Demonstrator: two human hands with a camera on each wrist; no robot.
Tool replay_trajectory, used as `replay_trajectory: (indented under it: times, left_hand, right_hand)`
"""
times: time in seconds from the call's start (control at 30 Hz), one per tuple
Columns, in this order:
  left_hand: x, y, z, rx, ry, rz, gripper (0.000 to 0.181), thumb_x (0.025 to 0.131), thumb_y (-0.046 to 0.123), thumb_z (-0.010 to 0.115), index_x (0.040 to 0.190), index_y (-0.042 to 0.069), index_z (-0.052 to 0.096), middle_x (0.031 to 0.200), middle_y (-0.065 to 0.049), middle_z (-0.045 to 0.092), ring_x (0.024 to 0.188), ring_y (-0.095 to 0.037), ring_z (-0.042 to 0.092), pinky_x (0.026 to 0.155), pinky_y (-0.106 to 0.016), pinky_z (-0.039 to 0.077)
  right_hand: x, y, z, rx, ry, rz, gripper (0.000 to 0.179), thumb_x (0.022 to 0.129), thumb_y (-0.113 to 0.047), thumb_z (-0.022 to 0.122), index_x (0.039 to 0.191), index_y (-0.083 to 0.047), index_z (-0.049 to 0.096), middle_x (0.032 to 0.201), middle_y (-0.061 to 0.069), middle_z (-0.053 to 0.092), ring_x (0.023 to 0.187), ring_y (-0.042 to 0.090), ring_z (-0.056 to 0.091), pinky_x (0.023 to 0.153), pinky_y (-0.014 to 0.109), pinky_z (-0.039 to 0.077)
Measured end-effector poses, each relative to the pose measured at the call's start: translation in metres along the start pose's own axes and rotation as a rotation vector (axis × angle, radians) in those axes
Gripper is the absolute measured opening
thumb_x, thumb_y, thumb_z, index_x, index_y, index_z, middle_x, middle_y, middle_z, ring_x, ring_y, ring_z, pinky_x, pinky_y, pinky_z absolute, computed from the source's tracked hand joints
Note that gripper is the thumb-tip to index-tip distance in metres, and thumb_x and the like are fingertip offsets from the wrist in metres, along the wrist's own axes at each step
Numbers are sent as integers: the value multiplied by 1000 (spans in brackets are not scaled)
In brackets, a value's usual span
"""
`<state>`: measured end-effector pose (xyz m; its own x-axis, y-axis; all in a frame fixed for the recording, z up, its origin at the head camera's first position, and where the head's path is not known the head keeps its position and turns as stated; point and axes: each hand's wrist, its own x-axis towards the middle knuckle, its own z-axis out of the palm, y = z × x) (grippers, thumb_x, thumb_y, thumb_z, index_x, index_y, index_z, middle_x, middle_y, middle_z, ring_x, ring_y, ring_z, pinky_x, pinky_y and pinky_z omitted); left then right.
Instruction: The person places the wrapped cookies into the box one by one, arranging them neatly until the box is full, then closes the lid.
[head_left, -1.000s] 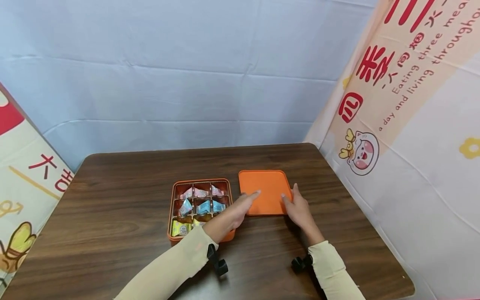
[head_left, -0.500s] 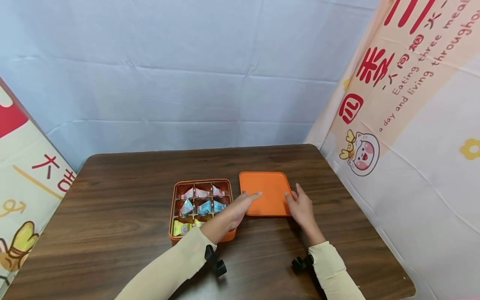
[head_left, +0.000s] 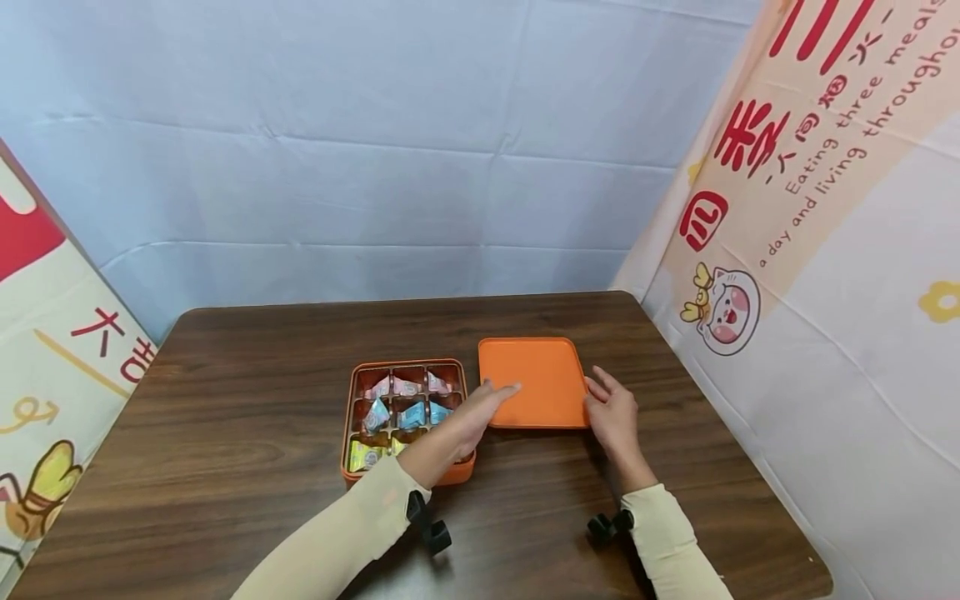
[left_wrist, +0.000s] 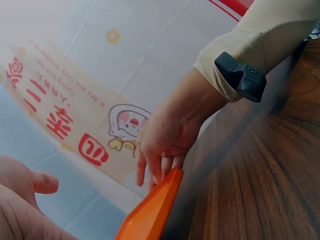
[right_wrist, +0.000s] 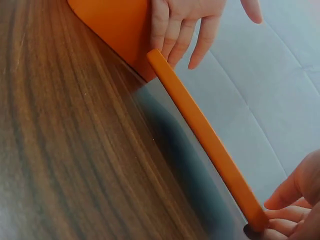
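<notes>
A square orange box lid [head_left: 532, 385] lies flat between the two hands, seemingly a little above the table in the right wrist view. My left hand [head_left: 474, 415] touches its left edge with straight fingers, the thumb sticking out away from the lid [right_wrist: 210, 142]. At the right edge my right hand [head_left: 615, 421] holds the lid's corner, thumb near the top and fingers at the side and below [right_wrist: 300, 205]. Left of the lid stands the orange box [head_left: 349, 417] with wrapped candies [head_left: 412, 416] in its compartments; my left forearm covers its near right corner.
The brown wooden table [head_left: 225, 450] carries the box. A pale blue cloth [head_left: 375, 150] hangs behind the table, with printed cloths [head_left: 862, 250] on the sides. Each wrist wears a black camera mount [head_left: 431, 525].
The lid has shifted slightly to the right and its far edge sits a little higher. My right hand has moved right with that edge, its thumb drawn back from the lid's top. The left hand stays.
</notes>
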<state>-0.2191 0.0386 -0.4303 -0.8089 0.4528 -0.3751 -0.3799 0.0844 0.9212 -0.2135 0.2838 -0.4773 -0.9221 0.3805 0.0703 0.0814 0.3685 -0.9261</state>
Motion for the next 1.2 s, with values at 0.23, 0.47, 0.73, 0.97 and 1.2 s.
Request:
replay_trajectory:
  times: [0.23, 0.47, 0.73, 0.97, 1.2]
  left_hand:
    - [-6, 3, -6, 4, -3, 24, 90, 101, 46, 58, 164, 7, 6, 170, -10, -5, 155, -36, -5, 119, -67, 2]
    - [-11, 7, -2, -16, -35, 43, 89, 101, 43, 59, 163, 6, 7, 170, -10, -4, 154, -38, -1, 118, -68, -1]
    - [-14, 8, 0, -36, -58, 48, 89, 102, 41, 58, 163, 5, 4, 170, -11, -3, 155, -37, -4, 121, -64, 0]
    - [-16, 9, -1, -77, -47, 84, 86, 103, 37, 58, 163, 4, 5, 170, -11, -2, 155, -37, -4, 122, -61, 0]
    - [-15, 13, -5, -130, -17, 104, 88, 104, 32, 56, 162, 2, -3, 169, -12, -12, 155, -34, -9, 124, -55, 2]
  right_hand:
    - [1, -4, -2, 90, -4, -1, 56, 90, 16, 56, 144, 1, 54, 134, 22, 61, 126, 30, 59, 73, 6, 49]
    - [0, -6, -1, 156, -16, 25, 53, 92, 16, 56, 143, 6, 53, 134, 25, 59, 125, 31, 59, 74, 9, 52]
    - [2, -11, -7, 220, 93, -5, 45, 92, 17, 55, 137, 12, 56, 129, 28, 61, 122, 33, 60, 84, 13, 51]
    - [1, -18, -7, 289, 144, -12, 43, 91, 19, 56, 134, 15, 57, 128, 30, 60, 122, 35, 58, 90, 18, 49]
    - [0, -24, -8, 322, 159, 4, 43, 92, 18, 56, 134, 13, 57, 130, 30, 59, 123, 33, 58, 91, 17, 49]
